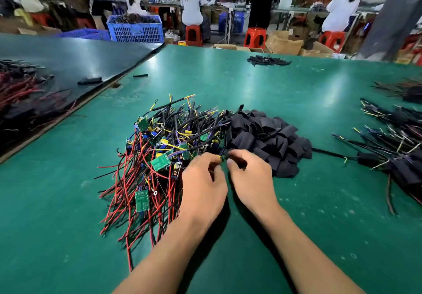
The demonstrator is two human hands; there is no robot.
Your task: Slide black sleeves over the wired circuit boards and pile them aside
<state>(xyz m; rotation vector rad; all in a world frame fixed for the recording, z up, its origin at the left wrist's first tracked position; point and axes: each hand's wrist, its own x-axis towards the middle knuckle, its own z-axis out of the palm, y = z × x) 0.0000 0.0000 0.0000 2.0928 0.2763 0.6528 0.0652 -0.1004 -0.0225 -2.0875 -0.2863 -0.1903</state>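
Your left hand (202,179) and right hand (250,179) meet where two heaps touch on the smooth green worktop (251,83). Left fingers (212,158) pinch a thin yellow-tipped wire (220,156). Right fingers curl over something dark; I cannot tell what. On your left is the tangle of wired circuit boards (159,156), flat green rectangles on glossy red and black leads. Matte, floppy black sleeves (262,138) crowd your right knuckles. Sleeved bundles (388,152) lie far right.

Curled fingertips of left hand (203,179) and right hand (250,177) meet; item between them hidden by fingers, too small to name. Forearms cut by 6 o'clock edge. sleeved bundle (392,154) at 3 o'clock runs off edge. red-wire heap (20,93) at 9 o'clock blurred, cut off. workers (193,4) at 12 o'clock blurred.
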